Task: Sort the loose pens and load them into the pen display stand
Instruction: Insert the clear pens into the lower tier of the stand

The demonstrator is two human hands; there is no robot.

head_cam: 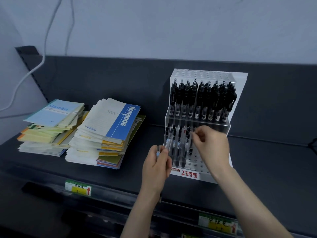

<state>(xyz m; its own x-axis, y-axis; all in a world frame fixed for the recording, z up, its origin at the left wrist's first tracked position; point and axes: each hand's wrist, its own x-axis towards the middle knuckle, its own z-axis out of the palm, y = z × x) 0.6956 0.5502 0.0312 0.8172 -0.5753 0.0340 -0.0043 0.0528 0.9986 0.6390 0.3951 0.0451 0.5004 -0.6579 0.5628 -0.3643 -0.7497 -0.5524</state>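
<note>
A clear acrylic pen display stand (239,86) with a red TOME label stands on the dark shelf. Its upper tier is packed with several black pens (202,98). The lower tier holds several clear-barrelled pens (178,148) on its left side, with empty holes to the right. My left hand (157,167) grips a small bunch of loose pens (158,149) upright in front of the stand's lower left corner. My right hand (211,145) pinches the top of one pen (192,140) over the lower tier's middle; its lower part blurs into the stand.
Two stacks of notebooks (106,133) lie left of the stand, the far-left stack (51,124) topped by a light blue cover. Price labels (78,188) line the shelf's front edge. A white cable (30,69) hangs down the wall at the left.
</note>
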